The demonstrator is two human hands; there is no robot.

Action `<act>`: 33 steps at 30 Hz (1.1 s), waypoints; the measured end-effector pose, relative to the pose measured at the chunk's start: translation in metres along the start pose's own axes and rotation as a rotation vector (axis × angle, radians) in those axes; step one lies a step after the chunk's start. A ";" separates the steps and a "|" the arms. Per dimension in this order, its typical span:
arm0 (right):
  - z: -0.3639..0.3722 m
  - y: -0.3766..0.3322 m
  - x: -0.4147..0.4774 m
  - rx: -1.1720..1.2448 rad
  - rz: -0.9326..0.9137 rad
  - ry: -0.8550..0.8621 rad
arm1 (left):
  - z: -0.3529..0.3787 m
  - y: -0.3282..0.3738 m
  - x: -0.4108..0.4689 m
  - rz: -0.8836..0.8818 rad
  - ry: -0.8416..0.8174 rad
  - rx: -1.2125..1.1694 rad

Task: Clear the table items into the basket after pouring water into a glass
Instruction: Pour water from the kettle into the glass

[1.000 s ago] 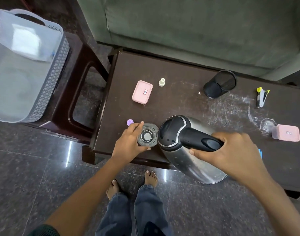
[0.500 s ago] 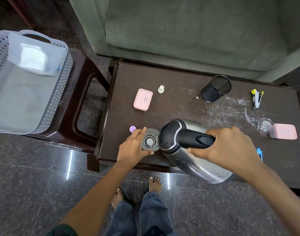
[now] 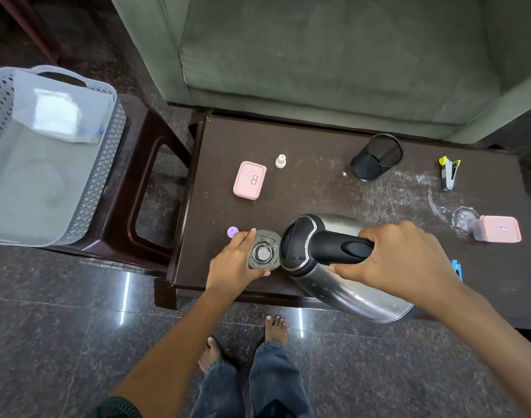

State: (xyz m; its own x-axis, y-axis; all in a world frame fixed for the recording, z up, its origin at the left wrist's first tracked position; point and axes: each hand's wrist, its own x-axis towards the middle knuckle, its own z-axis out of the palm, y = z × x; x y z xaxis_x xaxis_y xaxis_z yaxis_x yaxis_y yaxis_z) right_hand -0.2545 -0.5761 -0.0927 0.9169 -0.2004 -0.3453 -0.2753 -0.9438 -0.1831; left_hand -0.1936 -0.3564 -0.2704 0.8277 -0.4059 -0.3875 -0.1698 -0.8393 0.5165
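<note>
Right now the person stands at the near edge of the dark table point(image 3: 303, 200), bare feet on the stone floor. The left hand point(image 3: 232, 260) curls round the glass point(image 3: 263, 250) from its left side, fingers and thumb wrapped on the wall, the glass upright near the table's front left corner. The right hand point(image 3: 400, 260) is clenched round the black handle of the steel kettle point(image 3: 348, 297), which is tipped over with its lidded top against the glass's right rim. I cannot tell whether water is running.

Just beyond the left hand lies a small purple cap point(image 3: 232, 231). Farther back sit a pink box point(image 3: 249, 180) and a little white stopper point(image 3: 280, 161). A black mesh pen cup point(image 3: 375, 156) lies on its side toward the sofa point(image 3: 318, 55). At the right end there is a stapler point(image 3: 449, 173) and a second pink box point(image 3: 496, 229), with a blue object point(image 3: 455, 267) peeking out behind the right wrist.

The basket point(image 3: 101, 188) sits apart from the table, on a dark stool point(image 3: 143, 182) at its left end.
</note>
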 end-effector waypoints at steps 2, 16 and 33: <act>0.000 0.001 0.000 -0.004 -0.005 0.001 | -0.001 0.000 0.000 0.000 -0.002 0.000; -0.008 0.004 -0.003 -0.017 0.013 -0.020 | -0.008 0.007 0.004 -0.024 -0.047 0.110; -0.015 0.007 -0.006 -0.006 0.011 -0.035 | -0.011 0.010 0.002 -0.003 -0.057 0.142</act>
State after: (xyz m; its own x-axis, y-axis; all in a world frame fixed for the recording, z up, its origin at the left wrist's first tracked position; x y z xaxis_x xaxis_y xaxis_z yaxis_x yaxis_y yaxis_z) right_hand -0.2576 -0.5854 -0.0779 0.9031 -0.2015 -0.3791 -0.2832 -0.9432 -0.1734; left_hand -0.1878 -0.3616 -0.2581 0.7974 -0.4194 -0.4339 -0.2445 -0.8819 0.4031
